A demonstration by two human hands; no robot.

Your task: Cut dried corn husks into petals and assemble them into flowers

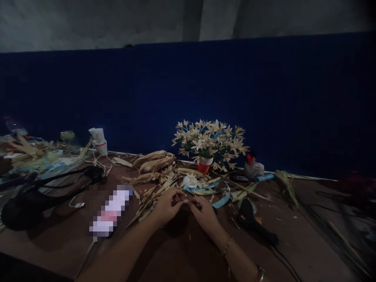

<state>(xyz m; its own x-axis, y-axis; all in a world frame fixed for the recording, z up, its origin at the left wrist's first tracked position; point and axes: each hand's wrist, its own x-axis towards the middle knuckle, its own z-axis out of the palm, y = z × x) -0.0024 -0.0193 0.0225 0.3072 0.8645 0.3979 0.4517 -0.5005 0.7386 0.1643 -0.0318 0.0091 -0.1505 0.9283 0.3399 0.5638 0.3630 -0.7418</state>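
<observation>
My left hand [168, 206] and my right hand [205, 213] meet low in the centre of the view, over the brown table [188, 254]. Thumb and fingers of each are pinched together around something small and pale between them, too small to make out. Just beyond the fingertips lie a white bundle [190, 181] and a curled light blue ribbon [222, 200]. Dried husks [158, 162] spread behind my left hand. Further back stands a red and white pot [204, 164] of pale star-shaped flowers [205, 141].
A black glue gun [254, 223] with a cord lies at the right. A blurred phone-like object [111, 211] sits left of my forearm. Black straps [58, 192] and a white cup [100, 146] are further left, with a blue partition [117, 98] behind.
</observation>
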